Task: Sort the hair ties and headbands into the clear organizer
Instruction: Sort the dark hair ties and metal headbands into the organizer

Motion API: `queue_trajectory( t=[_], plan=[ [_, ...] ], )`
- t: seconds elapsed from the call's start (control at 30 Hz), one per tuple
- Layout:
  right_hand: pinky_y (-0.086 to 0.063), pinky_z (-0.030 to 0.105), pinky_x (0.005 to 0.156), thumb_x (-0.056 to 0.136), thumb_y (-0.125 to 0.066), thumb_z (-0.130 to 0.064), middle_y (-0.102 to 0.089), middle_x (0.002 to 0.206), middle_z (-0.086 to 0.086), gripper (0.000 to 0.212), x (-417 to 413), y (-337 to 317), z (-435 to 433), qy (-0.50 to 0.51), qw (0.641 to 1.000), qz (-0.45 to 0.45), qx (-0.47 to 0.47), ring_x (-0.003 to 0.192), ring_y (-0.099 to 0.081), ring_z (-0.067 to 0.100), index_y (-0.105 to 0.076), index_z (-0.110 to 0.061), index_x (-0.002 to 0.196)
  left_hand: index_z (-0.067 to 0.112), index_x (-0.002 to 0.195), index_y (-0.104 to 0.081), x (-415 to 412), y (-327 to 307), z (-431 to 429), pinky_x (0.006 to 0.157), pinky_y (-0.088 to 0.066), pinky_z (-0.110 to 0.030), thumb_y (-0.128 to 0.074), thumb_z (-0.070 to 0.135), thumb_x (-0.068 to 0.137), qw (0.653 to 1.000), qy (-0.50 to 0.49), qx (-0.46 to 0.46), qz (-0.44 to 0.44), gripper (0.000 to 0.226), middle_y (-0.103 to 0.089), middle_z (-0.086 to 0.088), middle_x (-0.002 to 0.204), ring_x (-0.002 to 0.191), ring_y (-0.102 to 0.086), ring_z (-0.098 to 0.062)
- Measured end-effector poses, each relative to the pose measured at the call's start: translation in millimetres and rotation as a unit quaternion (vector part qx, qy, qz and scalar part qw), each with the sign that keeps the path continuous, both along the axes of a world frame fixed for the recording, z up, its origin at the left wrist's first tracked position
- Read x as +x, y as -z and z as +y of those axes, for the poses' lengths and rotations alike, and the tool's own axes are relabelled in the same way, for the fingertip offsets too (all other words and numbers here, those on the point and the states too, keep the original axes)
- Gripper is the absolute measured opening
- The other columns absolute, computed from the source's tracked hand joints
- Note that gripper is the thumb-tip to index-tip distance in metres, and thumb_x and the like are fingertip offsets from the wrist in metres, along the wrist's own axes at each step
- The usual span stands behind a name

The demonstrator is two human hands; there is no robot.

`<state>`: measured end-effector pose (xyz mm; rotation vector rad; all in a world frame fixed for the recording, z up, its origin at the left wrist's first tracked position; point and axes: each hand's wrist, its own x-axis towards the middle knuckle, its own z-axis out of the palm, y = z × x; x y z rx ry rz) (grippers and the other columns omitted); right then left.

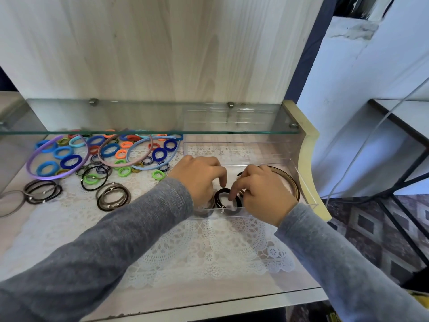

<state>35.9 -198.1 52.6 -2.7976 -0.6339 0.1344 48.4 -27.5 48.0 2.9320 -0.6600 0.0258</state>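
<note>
While both hands work inside the clear organizer (301, 177), the sorting looks barely begun. The left hand (199, 177) hangs with fingers loosely curled, holding nothing I can make out; the right hand (260, 191) pinches a bundle of black hair ties (220, 198) in the near compartment, beside a brown headband (293, 182). Most coloured ties (69, 161) and pastel headbands (32, 169) lie unsorted on the lace mat (209, 252).

**Shelf top, lace-covered**

A pale wood-grain shelf (209, 296) carries a white lace cloth (185, 247). On the cloth at ten o'clock lies a scatter of coloured hair ties (109, 149) and headbands (58, 175) — thin dark elastics (112, 196) nearer nine. The clear organizer (299, 180) sits at two o'clock.
</note>
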Motion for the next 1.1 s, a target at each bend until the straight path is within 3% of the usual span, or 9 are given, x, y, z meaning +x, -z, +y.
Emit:
queue_trajectory(
  t=[0.13, 0.27, 0.63, 0.83, 1.1],
  plan=[
    [-0.029, 0.028, 0.085, 0.088, -0.046, -0.014, -0.041, 0.097, -0.008, 0.034, 1.1, 2.6, 2.6, -0.030, 0.998, -0.016, -0.051, 0.093, -0.030, 0.013, -0.070, -0.038, 0.092, 0.035, 0.110, -0.058, 1.0, 4.4, 3.5, 0.095, -0.027, -0.033, -0.038, 0.009, 0.084, 0.999, -0.019, -0.025, 0.006, 0.041, -0.053, 0.013, 0.121, 0.113, -0.047, -0.012],
    [-0.021, 0.027, 0.079, 0.087, -0.046, -0.015, -0.039, 0.098, -0.007, 0.029, -1.4, 4.9, 5.6, -0.048, 0.993, -0.052, -0.094, 0.092, -0.028, 0.014, -0.068, -0.034, 0.091, 0.035, 0.112, -0.059, 2.7, 6.3, 4.6, 0.099, -0.026, -0.034, -0.039, 0.012, 0.087, 0.999, -0.028, 0.014, 0.024, 0.039, -0.051, 0.012, 0.122, 0.116, -0.043, -0.013],
    [-0.027, 0.030, 0.083, 0.090, -0.054, -0.031, -0.044, 0.102, -0.007, 0.011, 0.1, 8.6, 4.1, -0.031, 0.990, -0.076, -0.119, 0.102, -0.037, 0.018, -0.065, -0.033, 0.089, 0.037, 0.109, -0.060, 3.5, 10.0, 4.9, 0.098, -0.027, -0.036, -0.039, 0.013, 0.086, 0.999, -0.029, 0.016, 0.030, 0.040, -0.050, 0.011, 0.121, 0.116, -0.043, -0.014],
    [-0.026, 0.028, 0.085, 0.086, -0.048, -0.017, -0.045, 0.102, -0.007, 0.026, 1.1, 2.9, 1.6, -0.027, 0.995, -0.052, -0.079, 0.100, -0.036, 0.016, -0.067, -0.034, 0.087, 0.039, 0.109, -0.060, 3.4, 9.0, 2.4, 0.098, -0.027, -0.036, -0.039, 0.014, 0.086, 0.999, -0.026, 0.021, 0.029, 0.040, -0.050, 0.012, 0.121, 0.114, -0.043, -0.014],
    [-0.026, 0.029, 0.083, 0.087, -0.046, -0.014, -0.040, 0.097, -0.009, 0.031, -0.7, 4.5, 5.9, -0.045, 0.997, -0.018, -0.066, 0.092, -0.027, 0.013, -0.069, -0.035, 0.089, 0.038, 0.113, -0.059, 1.9, 8.5, -0.8, 0.096, -0.027, -0.035, -0.041, 0.016, 0.085, 0.999, -0.019, 0.035, 0.026, 0.040, -0.050, 0.011, 0.121, 0.114, -0.043, -0.015]
  ],
)
